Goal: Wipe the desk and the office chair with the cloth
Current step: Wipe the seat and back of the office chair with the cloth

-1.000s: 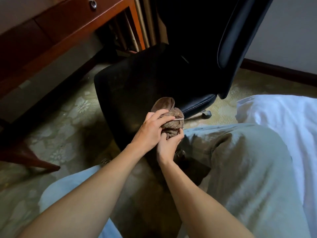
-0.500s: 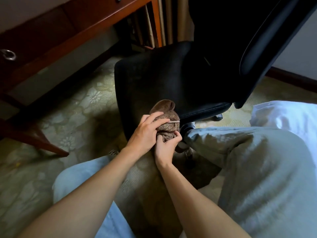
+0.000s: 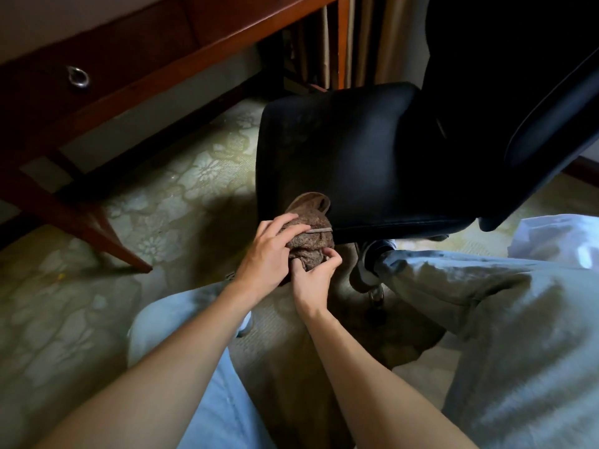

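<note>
head view looks steeply down, close over the hands (image 3: 285, 264).

Carpeted floor (image 3: 168, 189), pale green with a faded flower pattern. Standing on it at upper left, a red-brown wooden bench (image 3: 155, 43) with one splayed leg (image 3: 110, 241) and a drawer with a ring pull (image 3: 77, 76). Just right of it, a black office chair (image 3: 340, 150), one caster (image 3: 376, 294) showing below the seat's front edge. Dark shadow on the carpet beneath both.
</note>
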`<action>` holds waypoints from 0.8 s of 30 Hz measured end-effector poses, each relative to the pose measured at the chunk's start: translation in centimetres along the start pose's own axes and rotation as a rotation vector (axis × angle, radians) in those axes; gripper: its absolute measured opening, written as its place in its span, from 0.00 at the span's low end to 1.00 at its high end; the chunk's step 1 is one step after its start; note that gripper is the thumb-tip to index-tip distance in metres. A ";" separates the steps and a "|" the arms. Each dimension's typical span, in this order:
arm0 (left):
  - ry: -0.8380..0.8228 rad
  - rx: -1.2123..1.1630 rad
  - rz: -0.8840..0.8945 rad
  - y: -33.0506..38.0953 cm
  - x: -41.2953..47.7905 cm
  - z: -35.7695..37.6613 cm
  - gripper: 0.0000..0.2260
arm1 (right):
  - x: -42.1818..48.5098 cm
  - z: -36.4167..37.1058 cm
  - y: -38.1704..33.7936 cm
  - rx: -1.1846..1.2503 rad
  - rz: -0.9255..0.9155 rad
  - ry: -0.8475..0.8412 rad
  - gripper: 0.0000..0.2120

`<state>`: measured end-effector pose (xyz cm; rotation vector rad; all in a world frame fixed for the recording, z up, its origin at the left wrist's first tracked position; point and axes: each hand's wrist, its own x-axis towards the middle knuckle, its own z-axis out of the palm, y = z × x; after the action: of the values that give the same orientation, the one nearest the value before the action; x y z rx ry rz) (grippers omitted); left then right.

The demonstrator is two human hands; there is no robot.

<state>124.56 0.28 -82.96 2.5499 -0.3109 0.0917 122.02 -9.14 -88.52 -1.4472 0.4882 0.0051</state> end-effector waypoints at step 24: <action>0.259 -0.515 -0.544 -5.6 -0.4 -1.2 0.24 | 0.3 5.5 0.3 -0.201 -0.158 -0.269 0.29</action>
<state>125.48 5.55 -84.96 1.9970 0.4125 0.1140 123.98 -3.94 -88.65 -1.6504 0.1551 0.1249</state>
